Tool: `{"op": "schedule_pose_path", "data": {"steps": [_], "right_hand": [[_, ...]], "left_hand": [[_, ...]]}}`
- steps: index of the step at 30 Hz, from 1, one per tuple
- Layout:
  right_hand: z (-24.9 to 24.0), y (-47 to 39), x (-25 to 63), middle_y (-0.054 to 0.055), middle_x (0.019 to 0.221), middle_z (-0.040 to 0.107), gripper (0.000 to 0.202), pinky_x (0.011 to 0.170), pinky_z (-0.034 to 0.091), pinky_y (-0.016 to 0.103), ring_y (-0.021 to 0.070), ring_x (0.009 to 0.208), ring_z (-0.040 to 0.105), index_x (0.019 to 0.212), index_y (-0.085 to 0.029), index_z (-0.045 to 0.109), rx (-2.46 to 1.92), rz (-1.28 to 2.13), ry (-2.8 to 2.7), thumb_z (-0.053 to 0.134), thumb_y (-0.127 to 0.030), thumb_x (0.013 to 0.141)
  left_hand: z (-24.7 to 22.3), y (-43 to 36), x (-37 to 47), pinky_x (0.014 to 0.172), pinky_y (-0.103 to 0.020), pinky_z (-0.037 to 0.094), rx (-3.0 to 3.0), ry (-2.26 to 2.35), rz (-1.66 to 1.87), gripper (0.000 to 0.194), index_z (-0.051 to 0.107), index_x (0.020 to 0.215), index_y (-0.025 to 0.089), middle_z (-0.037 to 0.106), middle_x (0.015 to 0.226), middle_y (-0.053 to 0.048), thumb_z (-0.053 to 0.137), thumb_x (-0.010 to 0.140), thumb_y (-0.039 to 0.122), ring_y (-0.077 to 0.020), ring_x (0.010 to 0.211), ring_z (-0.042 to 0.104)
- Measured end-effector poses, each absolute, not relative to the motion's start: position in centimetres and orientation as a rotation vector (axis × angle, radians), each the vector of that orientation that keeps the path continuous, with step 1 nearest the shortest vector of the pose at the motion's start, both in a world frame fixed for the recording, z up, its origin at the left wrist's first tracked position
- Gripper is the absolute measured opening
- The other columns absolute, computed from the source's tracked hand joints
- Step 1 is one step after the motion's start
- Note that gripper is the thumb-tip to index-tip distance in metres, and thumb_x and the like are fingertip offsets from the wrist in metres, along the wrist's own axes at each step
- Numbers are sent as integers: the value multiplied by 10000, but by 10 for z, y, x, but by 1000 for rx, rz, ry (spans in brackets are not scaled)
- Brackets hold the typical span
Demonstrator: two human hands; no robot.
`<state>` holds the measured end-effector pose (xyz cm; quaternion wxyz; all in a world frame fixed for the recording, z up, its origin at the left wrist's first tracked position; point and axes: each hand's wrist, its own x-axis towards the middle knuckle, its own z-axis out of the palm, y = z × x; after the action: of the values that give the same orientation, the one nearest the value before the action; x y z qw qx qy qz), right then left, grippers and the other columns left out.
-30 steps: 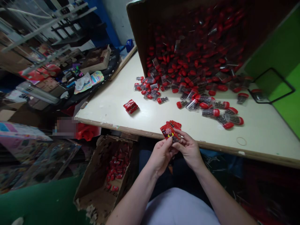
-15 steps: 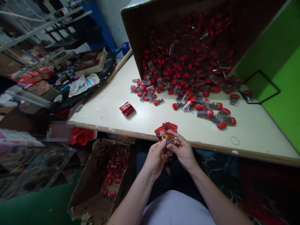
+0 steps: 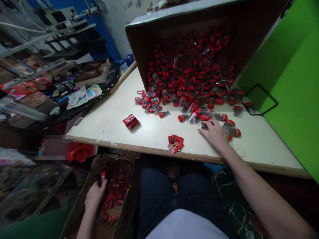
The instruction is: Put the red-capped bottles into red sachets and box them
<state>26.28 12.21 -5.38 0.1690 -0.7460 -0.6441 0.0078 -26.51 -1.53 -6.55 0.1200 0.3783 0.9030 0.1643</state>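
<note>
My left hand (image 3: 95,196) is down over the cardboard box (image 3: 74,212) below the table, closed round a small bottle in a red wrapper (image 3: 103,177). Several red-wrapped bottles (image 3: 117,182) lie inside that box. On the table, my right hand (image 3: 216,135) has its thumb and fingers on a small clear bottle of dark beads (image 3: 204,125); its cap end is hidden by the hand. Left of that hand, near the front edge, a loose fan of red printed wrappers (image 3: 175,143) lies flat. Farther left sits a folded stack of red wrappers (image 3: 131,122).
A large tipped carton (image 3: 136,49) spills many red-capped bottles (image 3: 189,76) onto the white table (image 3: 109,122). A green panel (image 3: 294,73) with a black wire frame (image 3: 261,99) borders the right. A rubber band (image 3: 240,152) lies near the front edge. Machinery (image 3: 59,30) stands at left.
My hands have parted: the left moved down to the box with a red-wrapped bottle, the right moved to the clear bottles. The wrappers they were over now lie uncovered on the table.
</note>
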Motion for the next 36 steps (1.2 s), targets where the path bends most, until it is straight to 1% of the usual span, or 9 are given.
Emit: {"op": "schedule_pose_path", "data": {"steps": [4,7,13,16,18,23,30,33,36], "right_hand": [[-54,107,247,54,1072,586,374,645,429,323,231,821,599,984,-251,634,-2042,98,-1909,524,-560,804],[-52,95,242,34,998,613,313,652,424,300,207,815,597,873,-243,633,-1934,191,-1940,527,-531,815],[-53,82,245,31,967,624,154,715,438,296,174,772,579,838,-227,628,-1698,440,-1937,565,-363,803],[-58,78,246,59,1030,596,233,706,448,304,148,661,558,924,-214,625,-1758,411,-1795,585,-393,781],[-62,77,245,94,1037,589,350,703,446,328,174,677,568,976,-194,615,-1921,280,-1612,597,-465,755],[-71,84,241,77,808,672,579,640,413,346,289,809,615,1065,-174,571,-2210,318,-1373,593,-609,684],[-69,95,241,56,680,694,502,526,401,295,229,630,632,821,-184,691,-2148,636,-1271,662,-612,559],[-63,90,235,61,682,693,457,544,426,288,206,622,627,768,-174,696,-2013,676,-1225,658,-593,591],[-55,81,217,73,792,709,431,570,469,276,195,675,639,860,-169,668,-1759,822,-1150,656,-546,652]], "left_hand": [[-46,14,-195,779,-338,451,1208,2365,850,287,661,884,202,703,905,-73,564,706,405,-260,874,629],[-27,47,-105,769,-305,440,1391,1928,1046,270,656,860,194,681,858,-67,541,761,418,-213,810,608],[-23,99,9,780,-341,379,1670,1764,691,233,615,726,207,615,780,-59,717,633,394,-224,791,552],[-34,107,14,737,-336,371,1692,1791,592,199,585,690,209,610,728,-49,723,627,338,-218,747,548],[-41,110,10,680,-315,370,1637,1765,597,169,575,653,209,611,680,-36,713,630,305,-196,688,542],[-51,113,1,583,-281,356,1443,1685,702,174,600,575,189,601,577,-20,675,656,325,-157,581,522],[-50,114,-3,597,-281,344,1608,1605,732,291,694,642,175,638,637,-48,556,767,398,-156,600,519],[-47,114,-5,620,-289,346,1656,1653,724,301,708,654,179,643,677,-63,525,791,375,-163,619,523],[-47,114,-7,646,-291,357,1607,1705,789,274,707,651,184,642,692,-64,543,777,364,-171,645,534]]}}
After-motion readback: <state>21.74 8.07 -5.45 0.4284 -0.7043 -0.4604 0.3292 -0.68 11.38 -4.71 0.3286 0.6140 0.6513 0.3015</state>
